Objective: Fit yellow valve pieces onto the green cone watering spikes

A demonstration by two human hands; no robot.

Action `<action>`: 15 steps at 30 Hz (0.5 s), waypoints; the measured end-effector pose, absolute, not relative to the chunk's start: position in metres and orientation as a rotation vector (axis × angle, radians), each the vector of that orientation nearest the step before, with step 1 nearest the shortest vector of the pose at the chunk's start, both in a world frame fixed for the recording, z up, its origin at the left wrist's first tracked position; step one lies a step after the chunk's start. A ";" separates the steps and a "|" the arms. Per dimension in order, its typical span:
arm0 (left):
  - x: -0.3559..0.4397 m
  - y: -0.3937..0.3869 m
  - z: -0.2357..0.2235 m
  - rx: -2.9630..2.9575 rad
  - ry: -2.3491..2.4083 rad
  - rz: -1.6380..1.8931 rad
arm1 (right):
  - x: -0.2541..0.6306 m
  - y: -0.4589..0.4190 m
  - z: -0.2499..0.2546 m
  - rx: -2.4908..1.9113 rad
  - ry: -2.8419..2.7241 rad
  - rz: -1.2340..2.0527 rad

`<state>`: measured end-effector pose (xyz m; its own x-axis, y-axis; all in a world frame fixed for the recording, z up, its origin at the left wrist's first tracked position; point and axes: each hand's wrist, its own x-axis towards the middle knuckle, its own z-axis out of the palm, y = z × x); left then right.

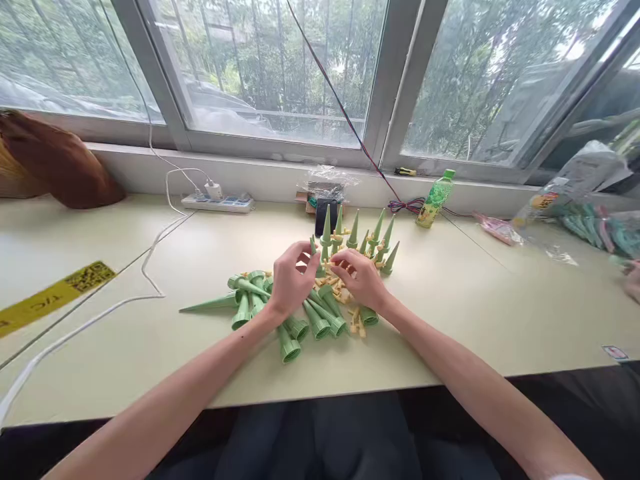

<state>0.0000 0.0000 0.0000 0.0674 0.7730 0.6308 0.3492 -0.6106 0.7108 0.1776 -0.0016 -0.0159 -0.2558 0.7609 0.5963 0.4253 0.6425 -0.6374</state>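
My left hand (294, 277) is closed round a green plastic watering spike (313, 245), whose tip points up between thumb and fingers. Close on its right, my right hand (361, 277) pinches what looks like a small yellow plastic valve (331, 263), mostly hidden by the fingertips. Below the hands lies a loose pile of more yellow valves (356, 323). Several green spikes (320, 323) lie on their sides in front of and left of my hands. Behind my right hand, several spikes (353, 230) stand tip up with yellow valves fitted at them.
A dark phone (327, 217) leans against a small box behind the spikes. A drink bottle (435, 200) stands at the back right. On the left are a power strip (220, 203) and white cable (150, 257). Another person's hand (633, 280) shows at the right edge.
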 end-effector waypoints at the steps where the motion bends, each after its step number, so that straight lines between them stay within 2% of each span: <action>1: 0.000 0.000 0.000 1.980 1.116 1.557 | 0.177 -0.001 -0.016 -0.938 -1.892 0.437; 15: 0.001 0.000 -0.002 2.010 1.091 1.583 | 0.174 -0.002 -0.017 -0.977 -1.882 0.402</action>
<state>0.0014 -0.0003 -0.0025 0.0750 0.7490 0.6583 0.3485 -0.6382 0.6865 0.1744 -0.0016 -0.0173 -0.2357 0.7685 0.5949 0.4580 0.6277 -0.6294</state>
